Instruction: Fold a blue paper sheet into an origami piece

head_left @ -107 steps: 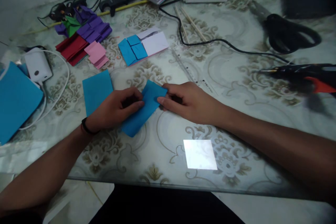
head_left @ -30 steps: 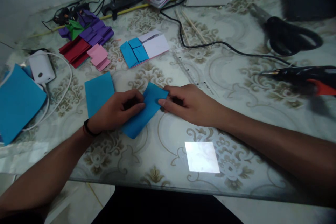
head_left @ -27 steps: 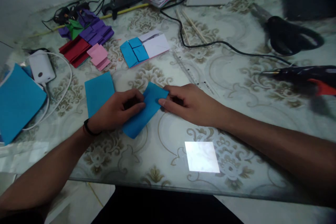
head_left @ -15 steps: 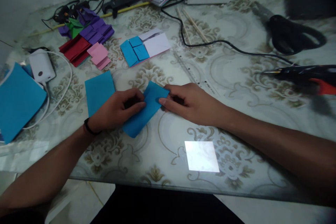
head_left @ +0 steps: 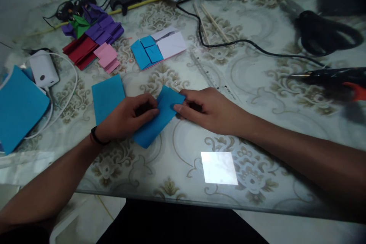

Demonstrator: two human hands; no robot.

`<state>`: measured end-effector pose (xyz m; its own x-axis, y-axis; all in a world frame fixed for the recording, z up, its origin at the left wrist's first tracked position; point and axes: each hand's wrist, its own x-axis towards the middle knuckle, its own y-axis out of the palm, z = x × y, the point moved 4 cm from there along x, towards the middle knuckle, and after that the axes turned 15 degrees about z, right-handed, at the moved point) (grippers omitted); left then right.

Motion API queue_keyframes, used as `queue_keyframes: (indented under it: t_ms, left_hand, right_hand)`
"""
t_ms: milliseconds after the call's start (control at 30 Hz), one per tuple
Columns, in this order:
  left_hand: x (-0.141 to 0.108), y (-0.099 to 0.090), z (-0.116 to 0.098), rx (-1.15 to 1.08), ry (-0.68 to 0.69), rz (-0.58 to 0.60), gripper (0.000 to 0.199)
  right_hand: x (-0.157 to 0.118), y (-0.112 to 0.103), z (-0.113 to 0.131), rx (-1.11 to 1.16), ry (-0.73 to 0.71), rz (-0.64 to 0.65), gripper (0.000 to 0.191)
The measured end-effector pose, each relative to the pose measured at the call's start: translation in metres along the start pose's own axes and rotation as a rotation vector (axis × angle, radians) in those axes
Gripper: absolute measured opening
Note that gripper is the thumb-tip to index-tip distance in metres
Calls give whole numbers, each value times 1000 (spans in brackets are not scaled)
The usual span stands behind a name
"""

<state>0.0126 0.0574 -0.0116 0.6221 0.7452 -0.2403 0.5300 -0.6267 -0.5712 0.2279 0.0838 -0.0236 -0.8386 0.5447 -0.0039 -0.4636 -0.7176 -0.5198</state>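
Between my hands, a small blue sheet of paper (head_left: 160,118) is held at a slant just over the table. My left hand (head_left: 126,116) pinches its left edge between thumb and fingers. At the upper right corner, my right hand (head_left: 203,108) grips the paper with thumb on top and fingertips behind. A second blue sheet of paper (head_left: 107,95) lies flat on the table, partly covered by my left hand. Beyond the hands rests a folded blue and white paper piece (head_left: 157,49). The fingertips behind the held sheet are hidden.
Folded purple (head_left: 105,30), red (head_left: 81,51) and pink paper pieces (head_left: 108,57) sit at the back left. A white device with a cable (head_left: 43,68) and a larger blue sheet (head_left: 21,110) lie left. Rightward are a clear ruler (head_left: 208,72), scissors (head_left: 320,34) and a soldering-iron-like tool (head_left: 314,75).
Both hands keep the same hold on the blue paper, with hardly any motion. The whole view has shifted slightly.
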Motion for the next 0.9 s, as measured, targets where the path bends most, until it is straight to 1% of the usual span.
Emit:
queue_keyframes:
  t_ms: [167, 400, 900]
  left_hand:
    - [0, 0, -1, 9, -26, -5, 21]
    - [0, 0, 0, -15, -15, -2, 21]
    - [1, -1, -1, 20, -5, -16, 23]
  right_hand:
    - [0, 0, 0, -8, -11, -5, 38]
    - [0, 0, 2, -10, -7, 5, 33]
    - [-1, 0, -1, -16, 13, -1, 39]
